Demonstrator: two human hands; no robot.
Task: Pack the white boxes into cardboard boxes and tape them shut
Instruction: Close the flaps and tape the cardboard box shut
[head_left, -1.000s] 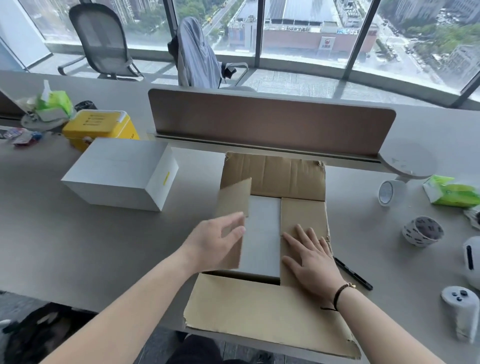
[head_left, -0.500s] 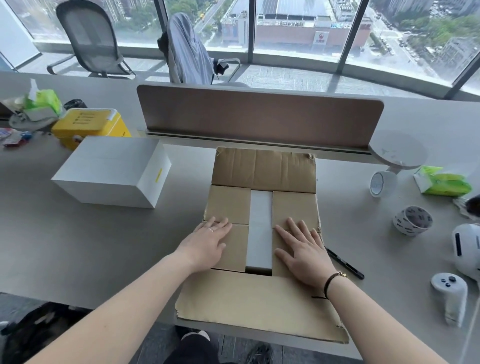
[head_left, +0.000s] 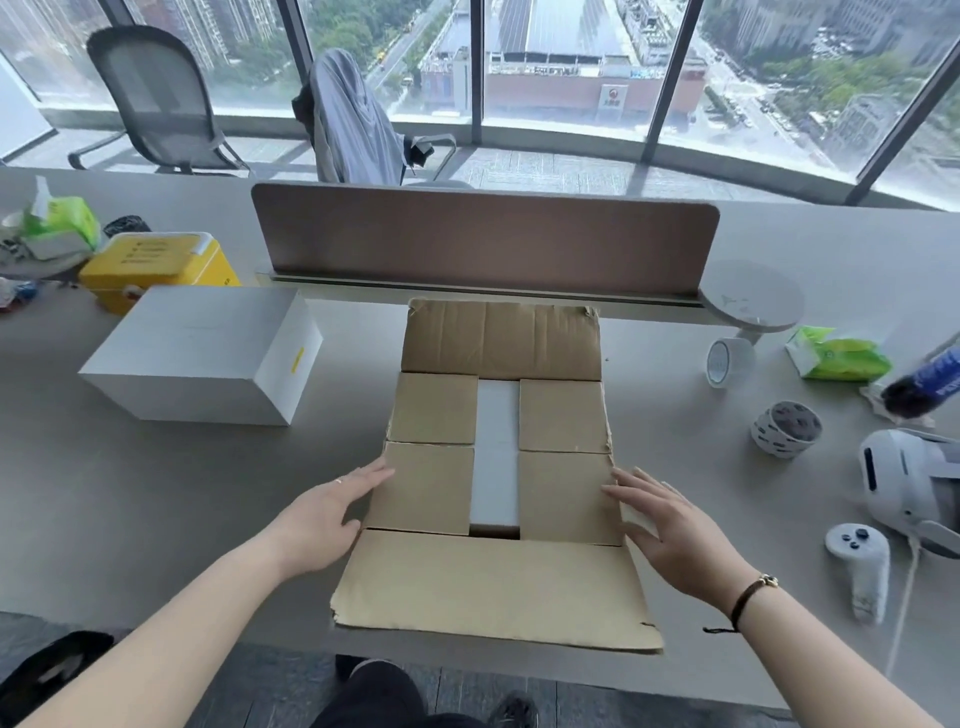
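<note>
A cardboard box (head_left: 563, 415) sits at the table's middle with its two side flaps folded down flat. A strip of a white box (head_left: 496, 447) shows in the gap between them. The far flap stands up and the near flap lies out toward me. My left hand (head_left: 332, 512) is at the box's left side, fingers straight, touching the left edge. My right hand (head_left: 657, 525) is at the right side with fingers spread and straight. A second white box (head_left: 202, 356) lies on the table to the left. A clear tape roll (head_left: 727, 362) stands at the right.
A brown divider panel (head_left: 483, 239) runs behind the box. A yellow case (head_left: 156, 265) and tissue pack (head_left: 62, 223) are far left. Right side holds a printed tape roll (head_left: 787, 428), green wipes (head_left: 836, 358), a white headset (head_left: 909, 483) and a controller (head_left: 860, 571).
Both side flaps went down flat. My hands then slid off the flaps outward to the box's left and right sides.
</note>
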